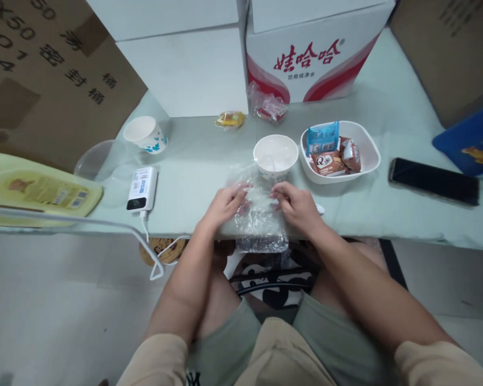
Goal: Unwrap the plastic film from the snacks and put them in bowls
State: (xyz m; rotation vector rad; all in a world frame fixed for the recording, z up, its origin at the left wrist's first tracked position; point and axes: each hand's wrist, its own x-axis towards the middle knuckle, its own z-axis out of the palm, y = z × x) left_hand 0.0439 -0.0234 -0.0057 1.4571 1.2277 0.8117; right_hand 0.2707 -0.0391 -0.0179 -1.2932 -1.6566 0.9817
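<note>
Between my hands, at the table's near edge, a clear crinkly plastic bag (261,217) is stretched out, its lower end hanging over the edge. My left hand (228,202) pinches the bag's left side with fingers closed. On the opposite side my right hand (293,203) grips it the same way. Just beyond the bag stands a white paper cup (276,155), with something pale inside that I cannot make out. Part of a small white object (320,209) shows beside my right wrist.
A white bowl (368,153) of wrapped snacks and a black phone (433,181) lie to the right. On the left are another paper cup (145,134), a power bank (142,188) with a cable and a yellow bottle (40,190). Boxes (185,69) line the back.
</note>
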